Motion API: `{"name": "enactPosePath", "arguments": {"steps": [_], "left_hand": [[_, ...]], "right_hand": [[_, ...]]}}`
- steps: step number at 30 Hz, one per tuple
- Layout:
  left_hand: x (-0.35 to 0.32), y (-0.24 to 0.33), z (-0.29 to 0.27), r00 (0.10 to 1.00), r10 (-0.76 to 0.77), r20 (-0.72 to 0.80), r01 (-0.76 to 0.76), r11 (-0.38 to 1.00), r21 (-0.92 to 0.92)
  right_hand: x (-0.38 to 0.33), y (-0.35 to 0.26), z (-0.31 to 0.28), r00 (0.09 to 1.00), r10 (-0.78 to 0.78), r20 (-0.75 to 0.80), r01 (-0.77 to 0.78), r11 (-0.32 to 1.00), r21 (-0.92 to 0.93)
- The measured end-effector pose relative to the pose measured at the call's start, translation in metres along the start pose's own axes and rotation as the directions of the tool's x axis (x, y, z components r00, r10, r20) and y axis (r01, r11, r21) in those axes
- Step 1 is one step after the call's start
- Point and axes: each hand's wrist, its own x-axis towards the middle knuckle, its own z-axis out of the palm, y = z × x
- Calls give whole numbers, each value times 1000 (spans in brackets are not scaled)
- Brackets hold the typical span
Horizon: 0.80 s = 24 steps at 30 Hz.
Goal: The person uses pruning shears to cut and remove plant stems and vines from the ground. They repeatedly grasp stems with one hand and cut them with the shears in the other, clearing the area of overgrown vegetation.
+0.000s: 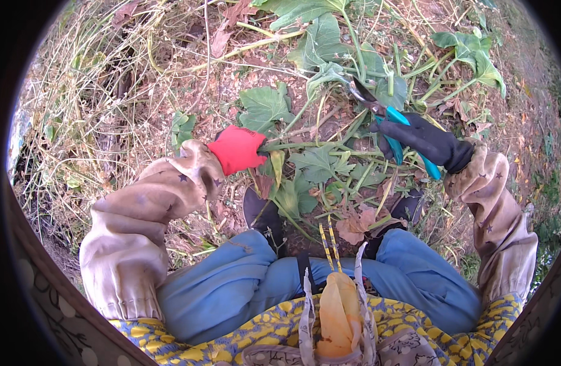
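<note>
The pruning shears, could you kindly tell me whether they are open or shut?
The pruning shears appear open: their teal handles are spread apart in the black-gloved right hand.

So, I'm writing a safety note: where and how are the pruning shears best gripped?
Probably take the shears by the teal handles, from the person's right, as the right hand does: the blades point forward-left, away from that side.

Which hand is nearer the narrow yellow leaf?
Left. The red-gloved left hand grips a green stem just left of the yellow leaf; the black-gloved right hand, holding teal-handled shears, is well off to the leaf's right.
</note>
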Motion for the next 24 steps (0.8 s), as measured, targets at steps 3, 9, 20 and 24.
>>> {"name": "enactPosePath", "arguments": {"steps": [3,9,20,24], "left_hand": [[-6,-13,-50,989,-120,84,143,917,-371],[-27,-24,-123,986,-167,0,91,539,-838],[-33,-24,-170,979,-149,-140,-1,683,-731],[-54,-31,-188,942,-250,-225,22,713,-701]], "right_hand": [[6,8,6,979,137,154,-99,967,-235],[-4,22,-5,934,357,-10,-341,884,-320],[-14,-1,-10,891,373,258,-373,926,-53],[-15,32,-28,893,428,136,-343,846,-408]]}}
